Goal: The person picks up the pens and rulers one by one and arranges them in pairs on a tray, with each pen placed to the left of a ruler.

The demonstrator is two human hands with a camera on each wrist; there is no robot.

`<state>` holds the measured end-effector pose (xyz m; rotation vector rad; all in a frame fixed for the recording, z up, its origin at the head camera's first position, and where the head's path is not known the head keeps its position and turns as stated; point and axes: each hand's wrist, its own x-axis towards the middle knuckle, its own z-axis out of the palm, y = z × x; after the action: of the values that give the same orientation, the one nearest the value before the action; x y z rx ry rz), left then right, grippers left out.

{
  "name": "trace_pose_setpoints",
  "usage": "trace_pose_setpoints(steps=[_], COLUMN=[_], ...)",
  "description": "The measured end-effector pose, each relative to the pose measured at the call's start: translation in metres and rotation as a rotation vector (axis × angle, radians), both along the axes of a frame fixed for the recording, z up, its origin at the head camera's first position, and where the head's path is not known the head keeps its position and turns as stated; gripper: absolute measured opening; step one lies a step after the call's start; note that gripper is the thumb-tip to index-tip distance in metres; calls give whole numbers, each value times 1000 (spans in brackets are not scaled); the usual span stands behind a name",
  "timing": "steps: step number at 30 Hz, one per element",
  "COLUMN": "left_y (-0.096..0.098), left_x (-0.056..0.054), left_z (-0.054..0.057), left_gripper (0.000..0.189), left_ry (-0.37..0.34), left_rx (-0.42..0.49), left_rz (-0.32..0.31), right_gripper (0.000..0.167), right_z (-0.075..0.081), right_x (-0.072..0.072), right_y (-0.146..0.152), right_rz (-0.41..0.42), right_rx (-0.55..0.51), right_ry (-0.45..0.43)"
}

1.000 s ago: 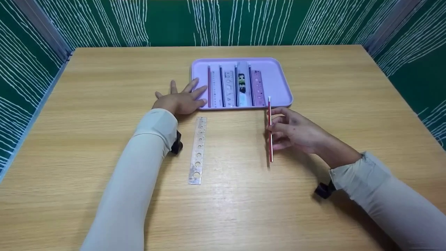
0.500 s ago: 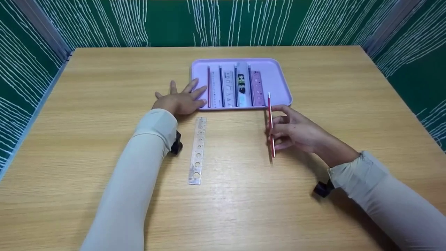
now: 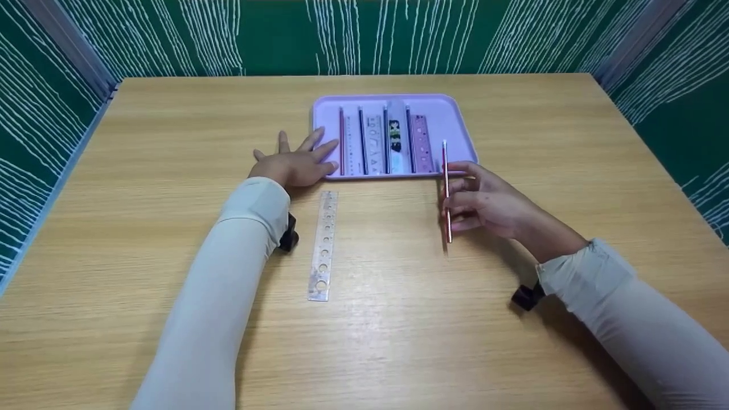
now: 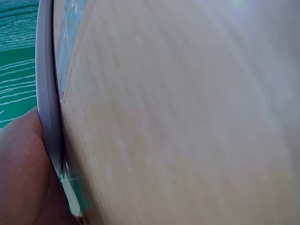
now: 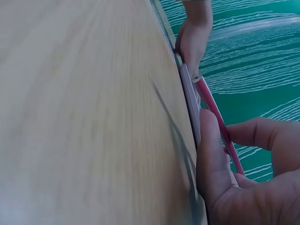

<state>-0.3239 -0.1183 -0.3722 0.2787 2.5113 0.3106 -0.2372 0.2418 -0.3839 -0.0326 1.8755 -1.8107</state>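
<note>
My right hand (image 3: 490, 202) pinches a red pencil (image 3: 447, 188) with a white end between thumb and fingers; its far end overlaps the near right edge of the purple tray (image 3: 455, 122) in the head view. The same red pencil (image 5: 213, 105) slants up from the fingers in the right wrist view. My left hand (image 3: 296, 165) lies with fingers spread at the tray's near left corner, fingertips over its rim. In the tray, pencils alternate with rulers: a red pencil (image 3: 342, 142), several dark pencils, two clear rulers, a cartoon-print ruler (image 3: 395, 136) and a pink ruler (image 3: 422, 144).
A clear ruler with round holes (image 3: 323, 245) lies on the wooden table (image 3: 370, 341), in front of the tray and right of my left forearm. Green walls with white streaks (image 3: 273, 37) stand behind the table and at both sides.
My right hand has moved forward and slightly right with the red pencil, bringing the pencil's far end over the tray's right part. My left hand, the tray and the loose ruler stay put.
</note>
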Motion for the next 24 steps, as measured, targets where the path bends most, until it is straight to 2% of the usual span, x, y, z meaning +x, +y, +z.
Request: trace_pose_setpoints(steps=[9,16,24], left_y=[1,1,0], left_x=[-2,-2,-2], left_z=[0,-1,0], left_gripper=[62,62,62], left_ry=[0,-6,-5], left_rx=[5,-1,-19], left_rz=[8,0,-12], right_gripper=[69,69,69], right_z=[2,3,6], right_x=[-12,-20,-31], right_y=[4,4,7], right_rz=[-37,-77,-80], right_rx=[-27,33,91], right_ry=[-7,0,22])
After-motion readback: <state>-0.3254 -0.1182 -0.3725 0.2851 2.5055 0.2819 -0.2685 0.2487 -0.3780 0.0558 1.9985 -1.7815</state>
